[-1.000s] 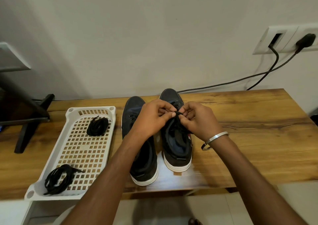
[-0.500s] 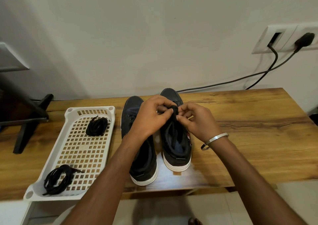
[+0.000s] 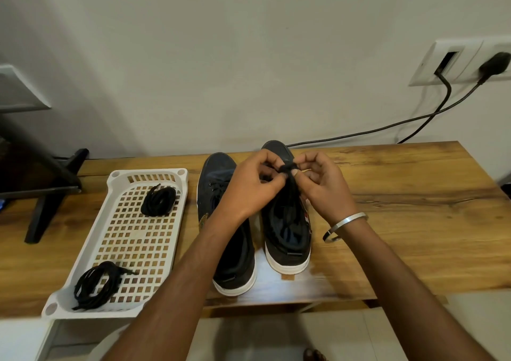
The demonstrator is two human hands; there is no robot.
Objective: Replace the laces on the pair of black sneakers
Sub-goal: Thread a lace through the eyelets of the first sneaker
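Both hands pinch the black lace over the right sneaker, at the middle of the wooden table.

The left hand (image 3: 253,186) and the right hand (image 3: 320,183) meet above the right sneaker (image 3: 287,222), and each one pinches with thumb and fingertips the bunched black lace (image 3: 287,167) that rises from this shoe; it is perhaps a knot, but the fingers hide it. The left sneaker (image 3: 221,194) stands just beside the right sneaker, on its left side, partly under the left forearm, with its own lace in the eyelets. Further left of the sneakers lies a white basket tray (image 3: 154,171) holding two coiled bundles of black laces, the far bundle (image 3: 159,201) and the near bundle (image 3: 96,283). All rest on the table (image 3: 414,222).
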